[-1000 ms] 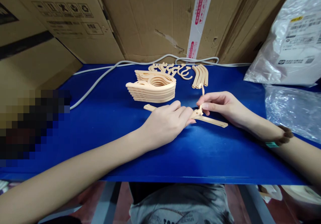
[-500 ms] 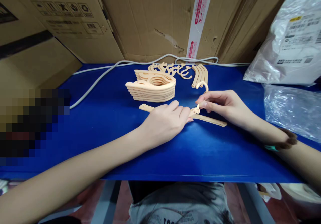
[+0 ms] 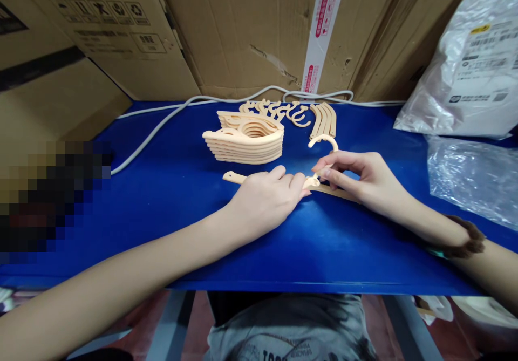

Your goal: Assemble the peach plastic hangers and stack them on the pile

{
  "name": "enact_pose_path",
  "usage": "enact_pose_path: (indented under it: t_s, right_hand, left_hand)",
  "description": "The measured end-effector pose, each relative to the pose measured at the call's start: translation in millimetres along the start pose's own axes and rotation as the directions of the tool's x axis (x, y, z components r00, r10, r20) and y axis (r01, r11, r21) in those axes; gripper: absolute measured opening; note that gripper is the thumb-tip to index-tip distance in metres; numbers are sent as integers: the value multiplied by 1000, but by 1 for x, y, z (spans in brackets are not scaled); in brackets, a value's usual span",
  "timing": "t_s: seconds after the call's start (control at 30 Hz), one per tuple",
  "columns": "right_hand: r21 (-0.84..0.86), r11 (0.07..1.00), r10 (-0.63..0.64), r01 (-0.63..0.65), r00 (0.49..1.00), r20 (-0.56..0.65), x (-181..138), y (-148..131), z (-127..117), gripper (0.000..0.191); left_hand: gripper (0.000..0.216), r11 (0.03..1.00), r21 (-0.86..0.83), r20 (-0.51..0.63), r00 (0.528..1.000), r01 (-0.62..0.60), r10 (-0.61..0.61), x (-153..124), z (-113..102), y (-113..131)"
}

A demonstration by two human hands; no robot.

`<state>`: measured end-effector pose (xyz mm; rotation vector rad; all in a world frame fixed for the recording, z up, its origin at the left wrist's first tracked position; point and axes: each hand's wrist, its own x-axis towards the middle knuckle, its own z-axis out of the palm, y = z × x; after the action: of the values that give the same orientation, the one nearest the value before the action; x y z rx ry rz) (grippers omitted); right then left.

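My left hand [image 3: 269, 196] is closed around the middle of a beige plastic hanger body [image 3: 233, 177]; one arm end sticks out to the left and the other runs right, beneath my right hand. Between thumb and fingertips, my right hand [image 3: 352, 173] pinches a beige hanger hook [image 3: 326, 141] by its stem, the curve pointing up. The stem's lower end meets the centre of the hanger body; whether it is seated there I cannot tell. Behind my left hand stands a stack of beige hanger parts [image 3: 246, 148].
Loose hooks [image 3: 297, 115] and several curved beige strips [image 3: 322, 121] lie at the back of the blue table [image 3: 194, 231]. A white cable [image 3: 149, 145] runs along the rear, before cardboard boxes [image 3: 243, 32]. At right are a labelled plastic bag [image 3: 465, 75] and clear plastic film [image 3: 469, 172].
My right hand has turned the hook so that its curve opens further to the left. The hanger body has rolled slightly in my left hand, and its right end is now mostly covered.
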<state>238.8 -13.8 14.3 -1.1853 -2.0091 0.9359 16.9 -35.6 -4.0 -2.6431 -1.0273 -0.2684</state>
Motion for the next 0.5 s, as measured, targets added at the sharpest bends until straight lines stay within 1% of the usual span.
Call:
enact_pose_path:
  t_s: [0.07,0.13,0.2,0.23,0.3,0.33,0.37,0.4,0.43,0.5]
  right_hand:
    - [-25,999,-20,21,1000,18,0,0,0,24]
    - [-46,996,-77,79,997,31,-1,-1,1,22]
    - [-65,985,-160,162,987,28,-4,-2,3,18]
    - [-78,976,-201,201,979,13,-6,-2,3,19]
    - [-128,960,-255,248,966,-42,-10,-4,1,22]
    - [-178,948,-278,264,959,-57,-11,-5,0,19]
    - [-249,927,-300,279,953,-47,-11,-5,-3,16]
    - [-333,894,-321,300,947,-8,-11,-5,-6,16]
    - [-420,844,-342,334,938,58,-10,-4,-10,19]
    - [-547,730,-363,409,911,197,-8,-1,-15,25]
  left_hand:
    - [33,995,-59,92,993,75,-69,1,-4,2]
    - [28,974,-155,157,978,163,-139,2,-9,1]
    - [21,913,-325,195,962,247,-191,2,-12,-2]
    - [16,856,-437,204,957,277,-205,2,-13,-4]
    - [10,684,-663,212,953,304,-218,1,-12,-7]
    - [10,581,-752,222,950,310,-219,0,-11,-9]
    - [10,475,-821,240,947,316,-216,0,-10,-9]
    - [9,371,-870,262,942,324,-209,-1,-9,-10]
    - [11,275,-902,286,938,333,-195,-1,-8,-9]
    - [21,130,-930,321,932,343,-168,0,-7,-9]
